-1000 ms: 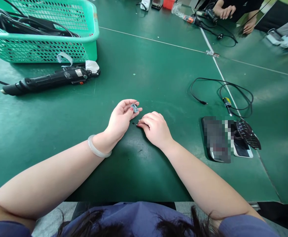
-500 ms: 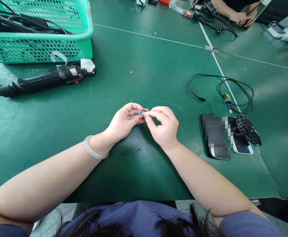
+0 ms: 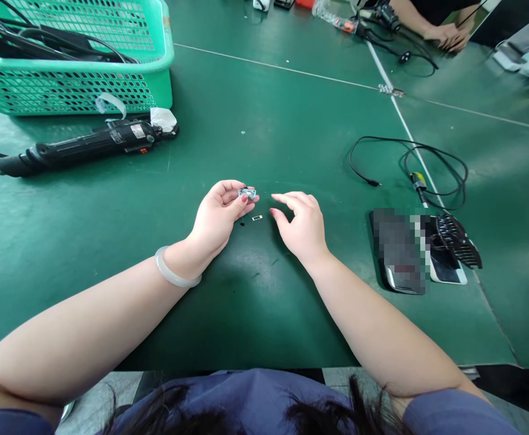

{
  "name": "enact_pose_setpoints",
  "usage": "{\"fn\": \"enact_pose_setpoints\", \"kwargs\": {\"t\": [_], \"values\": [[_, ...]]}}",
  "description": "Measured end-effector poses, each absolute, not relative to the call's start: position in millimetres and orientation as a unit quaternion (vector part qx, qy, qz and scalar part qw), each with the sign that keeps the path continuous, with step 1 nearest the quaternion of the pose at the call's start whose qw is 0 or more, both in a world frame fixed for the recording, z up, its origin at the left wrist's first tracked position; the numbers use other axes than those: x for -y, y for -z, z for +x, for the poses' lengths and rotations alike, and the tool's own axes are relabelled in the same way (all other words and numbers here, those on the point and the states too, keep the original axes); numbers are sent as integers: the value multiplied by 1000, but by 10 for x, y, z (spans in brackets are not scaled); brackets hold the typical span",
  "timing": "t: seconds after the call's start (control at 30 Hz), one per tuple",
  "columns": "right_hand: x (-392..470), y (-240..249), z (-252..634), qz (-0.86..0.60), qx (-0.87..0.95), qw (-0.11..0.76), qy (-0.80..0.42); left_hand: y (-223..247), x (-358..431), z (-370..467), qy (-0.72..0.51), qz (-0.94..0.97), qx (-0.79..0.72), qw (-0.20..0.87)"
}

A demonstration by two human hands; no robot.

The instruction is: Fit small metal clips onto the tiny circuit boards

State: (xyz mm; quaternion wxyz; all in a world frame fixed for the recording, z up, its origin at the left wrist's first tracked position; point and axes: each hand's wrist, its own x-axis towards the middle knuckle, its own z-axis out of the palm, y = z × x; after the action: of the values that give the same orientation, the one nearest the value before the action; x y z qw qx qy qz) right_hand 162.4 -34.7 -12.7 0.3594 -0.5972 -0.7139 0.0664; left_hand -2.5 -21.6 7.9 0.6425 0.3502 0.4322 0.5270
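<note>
Near the middle of the green table, my left hand (image 3: 221, 211) pinches a small blue-and-white part (image 3: 247, 193) between thumb and fingers. Just below that part, a tiny light rectangular piece with a dark centre (image 3: 257, 217) lies on the table, between my two hands. A tiny dark piece (image 3: 242, 224) sits to its left, close to my left hand. My right hand (image 3: 301, 225) is apart from the left, thumb and index finger spread, with nothing between them.
A green basket (image 3: 158, 66) holding black cables stands at the back left, a black power tool (image 3: 92, 145) before it. On the right are a looped cable (image 3: 466, 175), a dark phone (image 3: 398, 254), a white phone (image 3: 448, 272) and a hair clip (image 3: 457, 241). Another person's hands (image 3: 450, 37) are at the back right.
My right hand has let go and opened, moving off the part. My left hand has shifted slightly left and up with it. The tiny light and dark pieces now show on the table.
</note>
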Motion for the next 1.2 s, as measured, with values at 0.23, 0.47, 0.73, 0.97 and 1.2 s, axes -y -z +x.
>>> {"fn": "enact_pose_setpoints", "kwargs": {"t": [0.23, 0.47, 0.73, 0.97, 1.2], "values": [[249, 211, 1670, -615, 713, 322, -99, -71, 216, -23, -523, 363, -443, 631], [327, 88, 1602, -538, 735, 410, -57, -48, 219, -16, -481, 423, -453, 620], [362, 85, 1583, -507, 769, 390, -10, -79, 252, -33, -440, 490, -452, 602], [375, 92, 1586, -500, 763, 410, -22, -90, 252, -33, -421, 477, -450, 626], [389, 80, 1579, -504, 737, 444, -79, -95, 254, -37, -422, 467, -432, 646]]}}
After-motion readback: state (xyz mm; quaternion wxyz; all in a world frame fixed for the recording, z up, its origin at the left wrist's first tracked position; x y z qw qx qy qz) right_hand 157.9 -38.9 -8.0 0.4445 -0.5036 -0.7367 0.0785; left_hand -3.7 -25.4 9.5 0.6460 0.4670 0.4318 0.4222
